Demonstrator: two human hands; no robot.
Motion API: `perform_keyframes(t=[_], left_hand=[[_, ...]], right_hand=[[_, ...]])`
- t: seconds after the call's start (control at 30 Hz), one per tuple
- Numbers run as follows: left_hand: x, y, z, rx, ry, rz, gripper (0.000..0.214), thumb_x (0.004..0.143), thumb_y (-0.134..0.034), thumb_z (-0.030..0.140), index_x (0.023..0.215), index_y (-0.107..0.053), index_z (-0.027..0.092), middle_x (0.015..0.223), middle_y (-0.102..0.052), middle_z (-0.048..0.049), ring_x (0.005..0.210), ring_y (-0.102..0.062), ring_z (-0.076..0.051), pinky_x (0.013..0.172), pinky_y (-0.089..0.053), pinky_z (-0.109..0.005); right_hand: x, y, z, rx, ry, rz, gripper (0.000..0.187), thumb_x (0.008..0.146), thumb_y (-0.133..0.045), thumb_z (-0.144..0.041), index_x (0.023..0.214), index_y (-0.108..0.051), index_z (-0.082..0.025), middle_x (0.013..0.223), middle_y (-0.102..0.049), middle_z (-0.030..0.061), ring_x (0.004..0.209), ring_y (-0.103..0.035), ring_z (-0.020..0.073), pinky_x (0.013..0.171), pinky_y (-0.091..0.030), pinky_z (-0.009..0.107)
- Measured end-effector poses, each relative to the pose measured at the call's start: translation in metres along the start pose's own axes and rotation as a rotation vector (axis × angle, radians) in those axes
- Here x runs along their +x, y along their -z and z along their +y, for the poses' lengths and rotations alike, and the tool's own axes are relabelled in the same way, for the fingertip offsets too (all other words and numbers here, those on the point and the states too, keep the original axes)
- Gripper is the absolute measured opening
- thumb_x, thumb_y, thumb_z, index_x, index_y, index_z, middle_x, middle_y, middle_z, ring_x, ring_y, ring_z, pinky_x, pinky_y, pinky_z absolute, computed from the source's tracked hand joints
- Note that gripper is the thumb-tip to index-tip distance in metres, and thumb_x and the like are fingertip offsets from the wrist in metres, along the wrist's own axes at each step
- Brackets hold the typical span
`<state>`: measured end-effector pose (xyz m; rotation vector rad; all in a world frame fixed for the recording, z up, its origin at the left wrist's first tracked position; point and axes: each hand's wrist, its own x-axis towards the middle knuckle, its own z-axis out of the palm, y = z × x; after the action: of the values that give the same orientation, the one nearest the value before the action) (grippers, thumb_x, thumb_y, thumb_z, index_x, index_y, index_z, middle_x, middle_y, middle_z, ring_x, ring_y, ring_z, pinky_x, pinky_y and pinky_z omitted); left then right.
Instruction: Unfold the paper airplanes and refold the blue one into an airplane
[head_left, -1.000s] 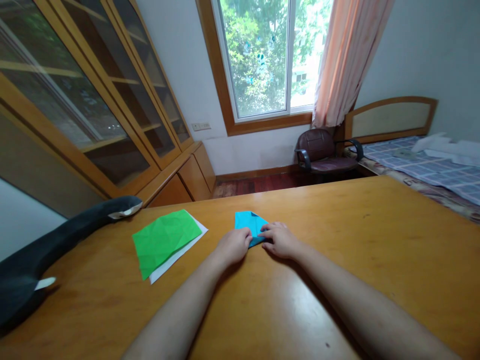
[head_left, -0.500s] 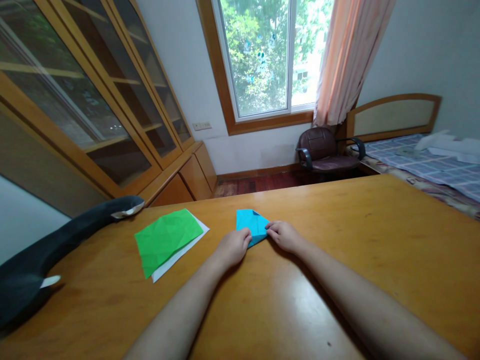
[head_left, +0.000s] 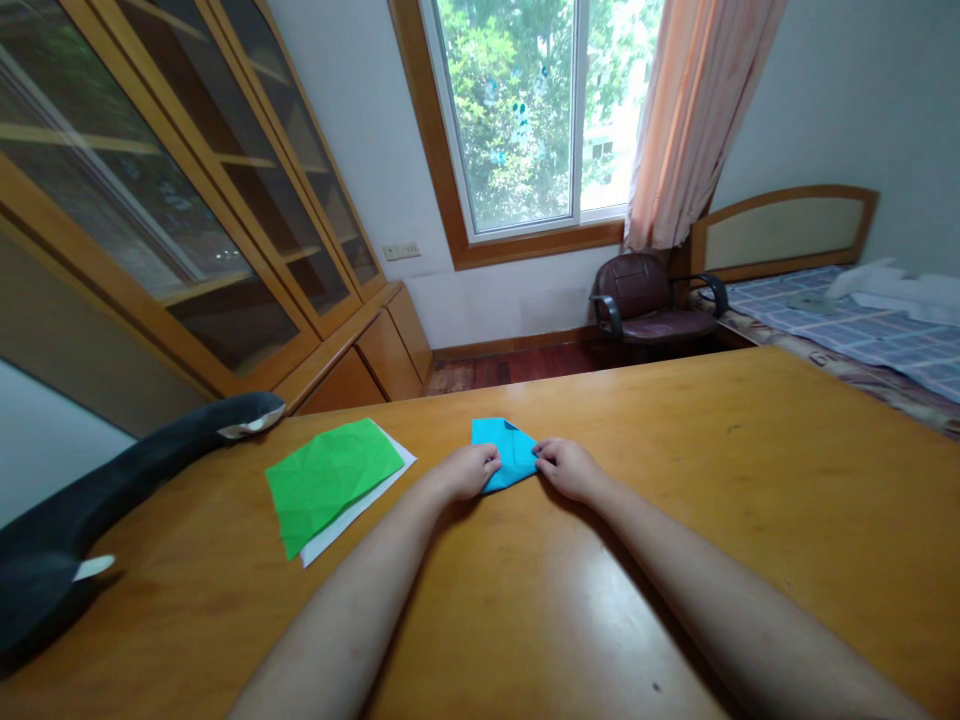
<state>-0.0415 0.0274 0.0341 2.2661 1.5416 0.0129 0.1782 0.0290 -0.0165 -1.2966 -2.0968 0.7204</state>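
Nearest the camera, two bare forearms are seen stretched forward over the wooden table (head_left: 750,480). The left hand (head_left: 466,472) is laid on the near left edge of a folded blue paper (head_left: 506,450), its fingers curled and pressed down onto the sheet. The right hand (head_left: 571,468) is set at the paper's right corner, fingers bent with the tips touching the paper's edge; whether that corner is pinched or only pressed cannot be told. The blue paper is found flat on the table near its middle, between the two hands, with a small dark fold visible at its far edge.

To the left, well apart from the hands, a creased green sheet (head_left: 330,478) is laid over a white sheet (head_left: 352,510), both flat on the table. At the table's left edge a long dark plush toy (head_left: 112,490) with white patches is draped.

Beyond the table, a glass-fronted wooden cabinet (head_left: 187,200) is placed along the left wall. A dark red armchair (head_left: 645,300) is set under the window (head_left: 525,110), beside a peach curtain (head_left: 697,110). A bed (head_left: 862,330) with a checked cover is seen at the right.
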Motion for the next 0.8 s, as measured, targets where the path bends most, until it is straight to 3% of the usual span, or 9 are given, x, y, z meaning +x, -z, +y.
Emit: perform_keyframes(t=[0.17,0.27,0.47,0.8], left_hand=[[-0.007,-0.001,-0.002,-0.046,-0.05,0.041,0.029,0.094,-0.04,0.039,0.089,-0.06,0.019,0.087,-0.065,-0.004,0.075,-0.055,-0.018,0.064,-0.037,-0.027],[-0.012,-0.002,0.0,-0.06,-0.072,0.058,0.029,0.094,-0.039,0.04,0.092,-0.06,0.02,0.086,-0.065,-0.0032,0.076,-0.055,-0.018,0.065,-0.038,-0.027],[-0.013,-0.006,-0.003,-0.063,-0.124,0.067,0.029,0.094,-0.041,0.041,0.093,-0.062,0.021,0.087,-0.066,-0.0017,0.077,-0.057,-0.017,0.066,-0.038,-0.026],[-0.018,-0.011,-0.008,-0.039,-0.084,0.104,0.03,0.095,-0.039,0.042,0.094,-0.059,0.02,0.091,-0.068,-0.005,0.08,-0.06,-0.019,0.066,-0.039,-0.026]], right_hand=[[-0.003,0.001,-0.003,-0.007,0.039,-0.001,0.022,0.085,-0.054,-0.019,0.072,-0.072,-0.017,0.105,-0.071,0.0096,0.093,-0.064,0.0199,0.087,-0.047,0.029],[-0.007,0.006,-0.008,-0.053,0.138,-0.012,0.019,0.084,-0.056,-0.019,0.074,-0.072,-0.018,0.103,-0.071,0.0087,0.093,-0.063,0.0195,0.087,-0.046,0.029],[-0.008,0.015,-0.012,-0.211,0.228,-0.076,0.021,0.085,-0.055,-0.019,0.072,-0.071,-0.019,0.077,-0.07,0.0057,0.077,-0.059,0.0183,0.075,-0.043,0.028],[-0.003,0.014,-0.004,-0.16,0.217,-0.066,0.017,0.083,-0.055,-0.015,0.08,-0.073,-0.016,0.089,-0.069,0.0077,0.084,-0.06,0.0182,0.079,-0.045,0.027]])
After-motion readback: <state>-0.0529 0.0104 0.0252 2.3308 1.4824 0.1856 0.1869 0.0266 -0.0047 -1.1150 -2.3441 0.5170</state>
